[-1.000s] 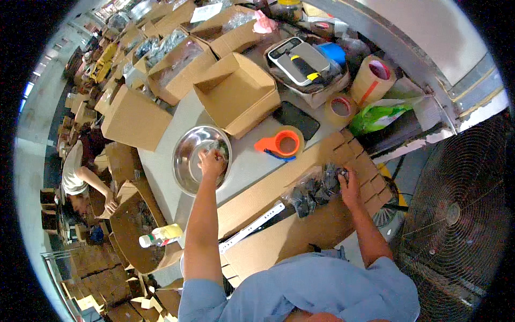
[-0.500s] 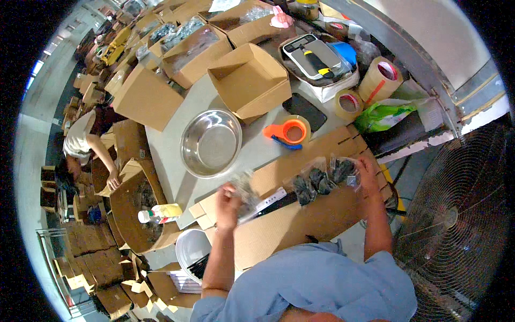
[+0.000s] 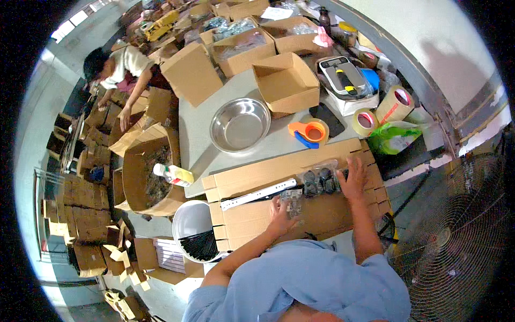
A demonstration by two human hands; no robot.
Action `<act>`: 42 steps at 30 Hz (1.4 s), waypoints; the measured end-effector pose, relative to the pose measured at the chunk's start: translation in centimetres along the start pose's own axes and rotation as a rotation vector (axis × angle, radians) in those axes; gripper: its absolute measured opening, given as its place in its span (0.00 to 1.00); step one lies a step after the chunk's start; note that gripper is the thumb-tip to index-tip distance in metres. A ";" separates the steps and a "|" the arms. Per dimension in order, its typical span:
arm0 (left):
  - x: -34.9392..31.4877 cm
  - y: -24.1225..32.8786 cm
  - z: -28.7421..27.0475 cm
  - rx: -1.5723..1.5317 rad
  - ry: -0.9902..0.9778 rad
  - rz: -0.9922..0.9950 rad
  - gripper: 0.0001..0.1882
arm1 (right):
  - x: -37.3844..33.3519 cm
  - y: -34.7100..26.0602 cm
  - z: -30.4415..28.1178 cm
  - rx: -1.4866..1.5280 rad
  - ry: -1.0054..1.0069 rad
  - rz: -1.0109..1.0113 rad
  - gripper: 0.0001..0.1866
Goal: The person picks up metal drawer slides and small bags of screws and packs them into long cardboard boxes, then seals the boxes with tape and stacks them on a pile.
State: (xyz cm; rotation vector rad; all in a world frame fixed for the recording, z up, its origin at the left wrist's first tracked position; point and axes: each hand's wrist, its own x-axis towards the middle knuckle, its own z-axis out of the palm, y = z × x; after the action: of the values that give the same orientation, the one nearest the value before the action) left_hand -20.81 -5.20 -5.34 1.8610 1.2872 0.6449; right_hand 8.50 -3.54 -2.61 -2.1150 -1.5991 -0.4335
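Observation:
A flat brown cardboard box [image 3: 252,225] lies across the near part of the table. My left hand [image 3: 279,219] holds a small clear bag of metal parts [image 3: 292,202] low over the cardboard, its fingers closed at the bag's left side. Beside it lies a clear plastic bag of black parts [image 3: 321,182], divided into several lumps. My right hand [image 3: 352,181] rests on that bag's right end with fingers spread, covering part of it. A long white strip with holes [image 3: 258,195] lies slantwise on the cardboard left of the bags, with something black along its lower edge.
Beyond the cardboard stand a steel bowl [image 3: 240,126], an orange tape dispenser [image 3: 308,132], a phone [image 3: 327,120] and an open carton [image 3: 286,86]. A white bucket of black rods [image 3: 197,244] is at the left. Another person [image 3: 129,70] reaches into cartons. A large fan [image 3: 448,236] stands right.
My left hand has moved right and nearer with the small bag, uncovering the white strip. The right hand has set the bag of black parts down flat and spread over its end.

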 end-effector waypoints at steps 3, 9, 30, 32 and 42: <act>-0.2 1.3 0.1 0.352 -0.071 0.139 0.35 | -1.6 -2.7 -1.7 0.252 -0.096 0.047 0.25; -0.1 1.0 -4.4 0.642 -0.467 0.261 0.23 | -4.2 -7.3 -4.4 0.679 -0.780 -0.366 0.30; -6.3 -1.7 -4.7 0.652 -0.281 0.187 0.61 | -10.1 -12.3 2.3 0.615 -0.631 -0.639 0.35; -5.0 -1.0 -4.9 0.699 -0.370 0.198 0.68 | -10.7 -12.3 1.8 0.580 -0.586 -0.565 0.37; -0.4 4.6 -10.0 0.590 -0.791 0.255 0.65 | -9.2 -10.2 -3.9 0.316 -0.949 -0.705 0.56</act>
State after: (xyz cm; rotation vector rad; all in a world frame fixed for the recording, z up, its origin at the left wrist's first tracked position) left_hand -26.07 -3.44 4.25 2.4104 0.7412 -0.4033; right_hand -3.80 -10.82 -2.29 -1.4962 -2.6978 0.7101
